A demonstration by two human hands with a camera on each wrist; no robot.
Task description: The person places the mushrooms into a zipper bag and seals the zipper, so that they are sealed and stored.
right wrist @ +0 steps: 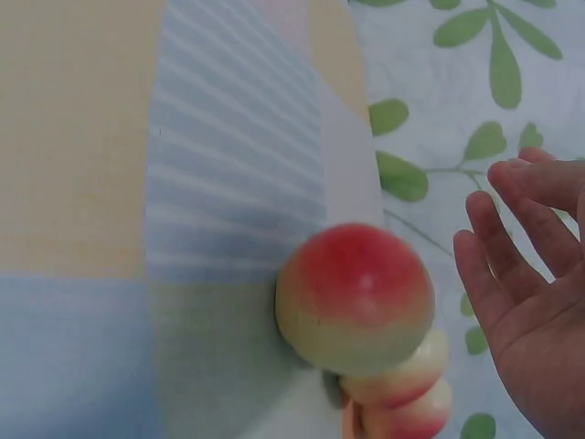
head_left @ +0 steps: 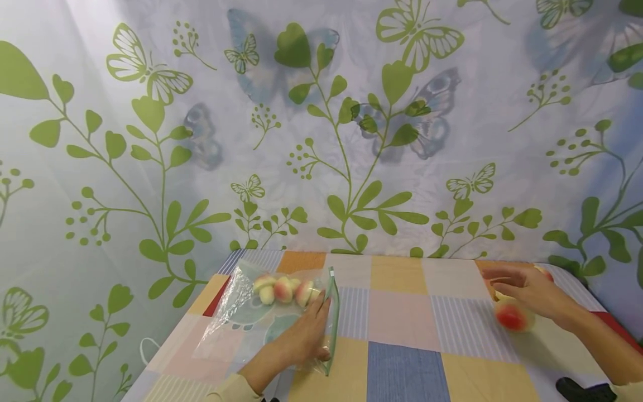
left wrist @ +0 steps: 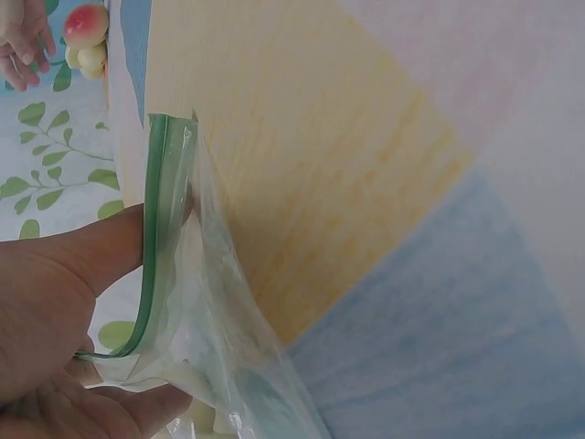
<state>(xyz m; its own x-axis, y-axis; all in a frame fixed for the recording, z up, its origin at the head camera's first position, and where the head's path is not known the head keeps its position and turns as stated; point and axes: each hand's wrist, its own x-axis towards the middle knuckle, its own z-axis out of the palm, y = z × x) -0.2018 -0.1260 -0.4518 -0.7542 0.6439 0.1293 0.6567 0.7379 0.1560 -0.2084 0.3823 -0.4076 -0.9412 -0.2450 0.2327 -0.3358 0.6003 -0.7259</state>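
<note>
A clear zip bag [head_left: 226, 340] with a green zip edge lies on the table's left side, several red-and-yellow toy peaches [head_left: 283, 290] inside it. My left hand [head_left: 307, 332] holds the bag at its mouth; the left wrist view shows the thumb [left wrist: 110, 251] behind the green strip [left wrist: 155, 219] and fingers lower down at the film. At the right, my right hand [head_left: 527, 293] is held above more peaches, fingers apart and loosely bent, nothing in them. The nearest peach [right wrist: 356, 297] has a red top; two others [right wrist: 407, 380] sit behind it, partly hidden.
A patchwork cloth [head_left: 402, 312] covers the table. Behind it hangs a pale curtain [head_left: 321, 184] with green leaves and butterflies. Something black [head_left: 585, 389] shows beside the right sleeve, and a white loop [head_left: 145, 350] is off the table's left edge.
</note>
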